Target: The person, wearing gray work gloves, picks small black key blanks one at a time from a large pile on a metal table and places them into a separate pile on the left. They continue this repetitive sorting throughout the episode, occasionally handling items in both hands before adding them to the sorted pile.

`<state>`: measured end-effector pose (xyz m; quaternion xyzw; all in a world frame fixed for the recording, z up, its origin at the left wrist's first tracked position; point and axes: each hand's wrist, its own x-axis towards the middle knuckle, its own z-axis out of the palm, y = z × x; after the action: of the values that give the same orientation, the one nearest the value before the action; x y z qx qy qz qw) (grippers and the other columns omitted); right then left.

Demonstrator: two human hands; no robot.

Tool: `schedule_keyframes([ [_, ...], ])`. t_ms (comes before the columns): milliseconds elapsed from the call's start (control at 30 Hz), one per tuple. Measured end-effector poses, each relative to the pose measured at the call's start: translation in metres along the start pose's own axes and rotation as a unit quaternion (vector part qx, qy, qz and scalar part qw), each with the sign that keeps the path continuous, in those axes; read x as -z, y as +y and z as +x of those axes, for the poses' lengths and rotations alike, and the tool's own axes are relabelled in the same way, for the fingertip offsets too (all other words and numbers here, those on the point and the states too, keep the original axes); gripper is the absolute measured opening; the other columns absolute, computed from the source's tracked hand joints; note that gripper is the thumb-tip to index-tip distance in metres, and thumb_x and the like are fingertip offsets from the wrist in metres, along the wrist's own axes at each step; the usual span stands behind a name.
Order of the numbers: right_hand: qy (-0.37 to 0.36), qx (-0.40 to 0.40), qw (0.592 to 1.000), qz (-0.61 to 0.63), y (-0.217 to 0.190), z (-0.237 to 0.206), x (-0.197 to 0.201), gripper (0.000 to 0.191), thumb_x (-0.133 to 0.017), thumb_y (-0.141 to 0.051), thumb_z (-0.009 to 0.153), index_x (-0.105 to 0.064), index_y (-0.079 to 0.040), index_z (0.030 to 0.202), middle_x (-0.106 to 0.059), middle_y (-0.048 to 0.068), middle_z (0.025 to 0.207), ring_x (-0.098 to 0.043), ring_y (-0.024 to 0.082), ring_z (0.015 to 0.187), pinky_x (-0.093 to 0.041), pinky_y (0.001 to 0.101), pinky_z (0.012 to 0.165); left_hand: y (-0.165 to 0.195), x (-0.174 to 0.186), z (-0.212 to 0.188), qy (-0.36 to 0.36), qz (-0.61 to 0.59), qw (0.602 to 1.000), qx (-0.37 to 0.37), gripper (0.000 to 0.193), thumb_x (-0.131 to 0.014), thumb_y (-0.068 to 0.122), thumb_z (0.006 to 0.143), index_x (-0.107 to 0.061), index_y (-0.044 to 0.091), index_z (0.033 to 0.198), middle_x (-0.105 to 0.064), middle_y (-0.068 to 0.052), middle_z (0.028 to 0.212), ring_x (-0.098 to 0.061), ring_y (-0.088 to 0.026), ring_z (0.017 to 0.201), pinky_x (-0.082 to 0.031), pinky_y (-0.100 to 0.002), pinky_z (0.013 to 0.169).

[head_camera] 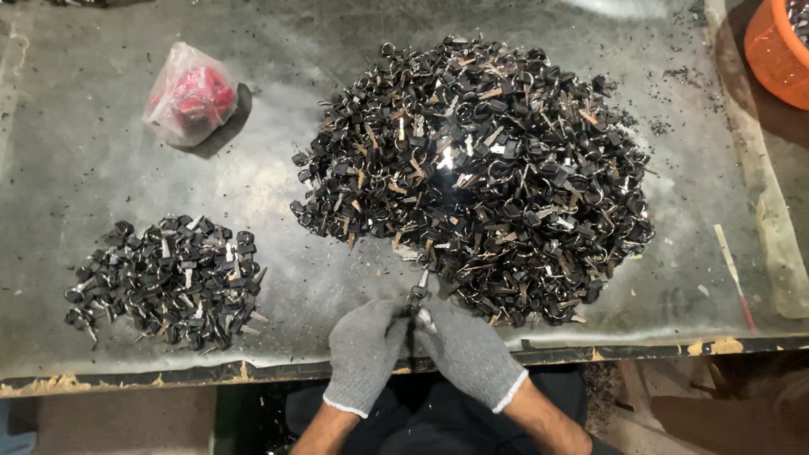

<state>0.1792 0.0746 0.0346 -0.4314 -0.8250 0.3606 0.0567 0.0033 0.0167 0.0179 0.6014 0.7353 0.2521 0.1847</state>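
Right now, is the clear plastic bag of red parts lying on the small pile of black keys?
No, the clear plastic bag of red parts lies apart, above the small pile of black keys.

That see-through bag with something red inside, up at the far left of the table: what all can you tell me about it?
The plastic bag is thin, clear and crinkled, bunched shut at its top and slumped on its side. Red contents fill it; what they are cannot be told. It lies alone on the grey, dusty table, casting a shadow to its right, apart from both key heaps. Neither gloved hand touches it.
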Motion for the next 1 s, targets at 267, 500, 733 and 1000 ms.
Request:
schedule_keyframes([
  [267, -0.015, -0.040, 0.973, -0.226, -0.025, 0.012, -0.010, 0.018, -0.057, -0.010, 0.096, -0.058, 0.002, 0.108, -0.072, 0.019, 0.084, -0.075, 0.032, 0.075, -0.062, 0.0405, 0.056, -0.015, -0.015, -0.004, 0.053, 0.020, 0.989, -0.136, 0.023, -0.065, 0.010, 0.082, -0.068, 0.004, 0.105, -0.069, -0.014, 0.091, -0.068, -0.035, 0.082, -0.053, -0.048, 0.071],
  [500, -0.048, -0.021, 0.966, -0.252, -0.012, 0.013, -0.001, 0.014, -0.061, -0.014, 0.096, -0.061, -0.002, 0.104, -0.070, 0.014, 0.080, -0.076, 0.029, 0.068, -0.061, 0.0394, 0.053, -0.012, -0.009, 0.001, -0.022, 0.003, 0.996, -0.084, 0.017, -0.067, 0.014, 0.085, -0.069, 0.007, 0.100, -0.068, -0.015, 0.086, -0.067, -0.037, 0.078, -0.052, -0.051, 0.068],
  [733, 0.092, 0.062, 0.932, -0.345, -0.006, 0.009, -0.010, 0.011, -0.060, -0.015, 0.090, -0.063, -0.006, 0.096, -0.064, 0.010, 0.076, -0.072, 0.025, 0.061, -0.058, 0.0382, 0.046, -0.008, -0.004, 0.010, -0.088, 0.027, 0.995, -0.049, 0.015, -0.066, 0.013, 0.086, -0.070, 0.009, 0.100, -0.068, -0.016, 0.086, -0.067, -0.038, 0.083, -0.052, -0.053, 0.071],
  [1000, -0.075, -0.028, 0.983, -0.166, -0.002, 0.016, -0.011, 0.017, -0.056, -0.010, 0.091, -0.060, 0.001, 0.104, -0.072, 0.022, 0.083, -0.075, 0.036, 0.079, -0.061, 0.0459, 0.066, -0.007, -0.008, 0.002, 0.005, -0.018, 0.996, -0.091, 0.017, -0.067, 0.013, 0.087, -0.069, 0.006, 0.103, -0.070, -0.016, 0.089, -0.068, -0.037, 0.082, -0.053, -0.050, 0.070],
])
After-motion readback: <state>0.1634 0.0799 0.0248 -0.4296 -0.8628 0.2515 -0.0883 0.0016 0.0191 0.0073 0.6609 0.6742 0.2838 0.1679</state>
